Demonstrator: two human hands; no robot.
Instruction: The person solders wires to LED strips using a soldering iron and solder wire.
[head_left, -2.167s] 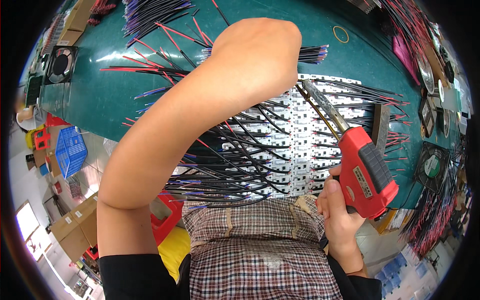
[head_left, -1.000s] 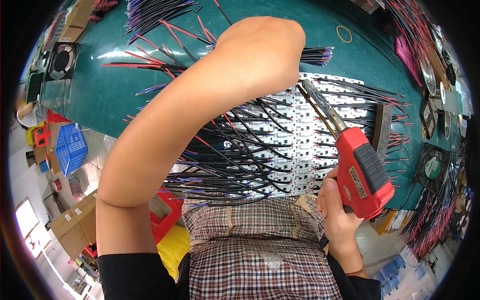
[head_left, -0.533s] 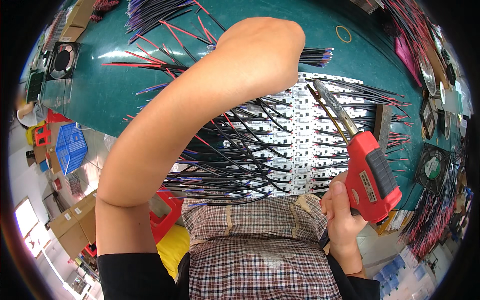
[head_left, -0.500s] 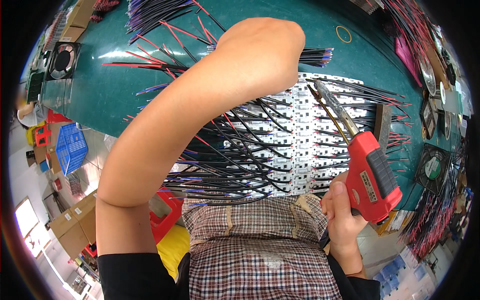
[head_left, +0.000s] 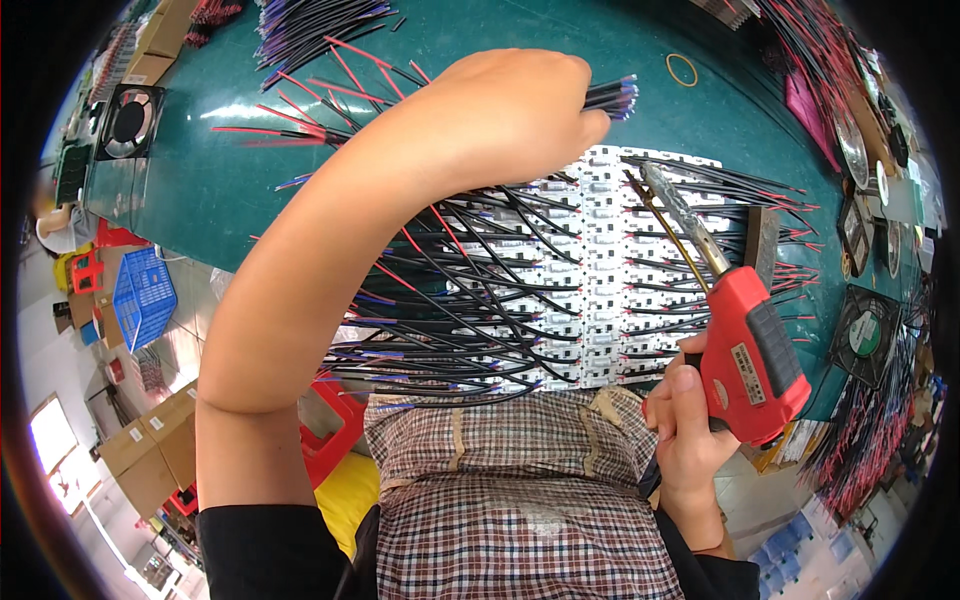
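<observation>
My left hand [head_left: 525,108] is closed around a bundle of black wires [head_left: 606,98], whose blue and white tips stick out to its right. Red wire ends [head_left: 318,132] fan out left of that forearm. Below the hand lies a white sheet of circuit boards [head_left: 603,270], with black wires running from both sides. My right hand [head_left: 688,425] grips a red and black soldering gun [head_left: 748,350] by its handle. The gun's metal tip and thin brass-coloured tube point up over the upper right of the boards, apart from the left hand. My left forearm hides part of the wires.
A dark bar [head_left: 763,248] lies across the right-hand wires. More wire bundles [head_left: 310,30] lie at the far left of the green table [head_left: 215,90]. Small fans [head_left: 128,122] stand on both sides. A rubber band [head_left: 682,70] lies at the back.
My left hand has turned a little, showing its thumb, and the wire tips have shifted up and left. The soldering gun has moved slightly right.
</observation>
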